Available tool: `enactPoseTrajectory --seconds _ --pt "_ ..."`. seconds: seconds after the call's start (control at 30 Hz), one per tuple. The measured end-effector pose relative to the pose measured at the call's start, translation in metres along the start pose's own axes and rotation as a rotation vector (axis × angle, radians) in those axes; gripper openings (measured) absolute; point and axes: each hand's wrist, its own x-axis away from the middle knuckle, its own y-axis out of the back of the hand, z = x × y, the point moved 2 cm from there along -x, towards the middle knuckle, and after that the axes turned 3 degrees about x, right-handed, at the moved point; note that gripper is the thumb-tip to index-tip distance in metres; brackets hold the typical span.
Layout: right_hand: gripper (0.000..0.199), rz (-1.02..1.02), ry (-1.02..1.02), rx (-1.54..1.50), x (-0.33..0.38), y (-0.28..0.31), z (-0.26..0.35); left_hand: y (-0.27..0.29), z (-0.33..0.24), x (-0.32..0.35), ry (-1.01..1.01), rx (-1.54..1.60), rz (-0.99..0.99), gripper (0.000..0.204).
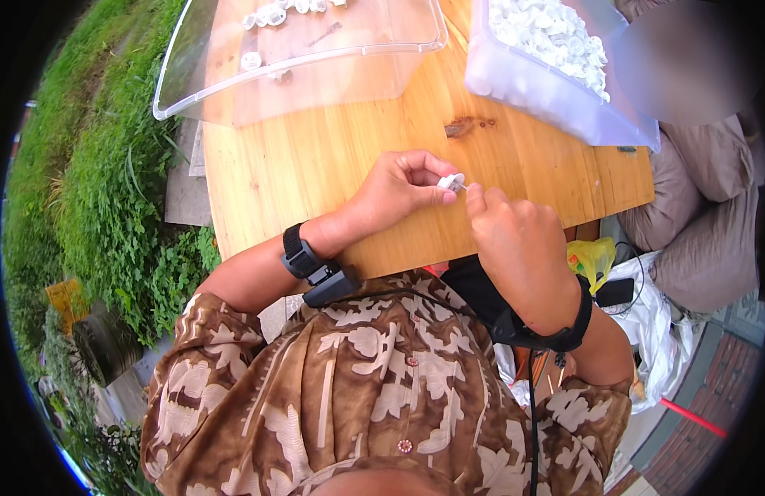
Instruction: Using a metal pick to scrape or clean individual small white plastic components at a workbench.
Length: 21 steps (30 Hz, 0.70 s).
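Note:
Between the thumb and fingers of my left hand [399, 180] is a small round white plastic part [451, 182], held above the near part of the wooden table [341, 157]. My right hand [519, 240] is closed just to its right. A thin rod-like piece [464, 188] sticks out from the right fingertips and meets the white part. The rest of that piece is hidden inside the fist, so its kind cannot be made out.
A clear plastic box [300, 59] with several white parts [271, 15] stands at the far left. A translucent box [556, 120] heaped with white parts [548, 41] stands far right, beside a seated person [696, 190]. Below right are a yellow bag [593, 260] and a dark phone-like object [615, 292].

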Motion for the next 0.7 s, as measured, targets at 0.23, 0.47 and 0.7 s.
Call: enactPoseTrajectory --seconds 0.23,0.47,0.7 --pt "0.033 0.025 -0.104 -0.205 0.008 0.022 -0.026 0.005 -0.01 0.0 -0.001 0.092 0.007 0.026" --pt "0.038 -0.1 -0.264 -0.474 0.019 -0.01 -0.033 0.008 -0.016 0.0 0.024 0.094 0.024 0.029" --pt "0.04 -0.181 -0.279 -0.586 0.02 -0.017 -0.02 0.006 -0.017 -0.001 0.039 0.119 0.025 0.027"
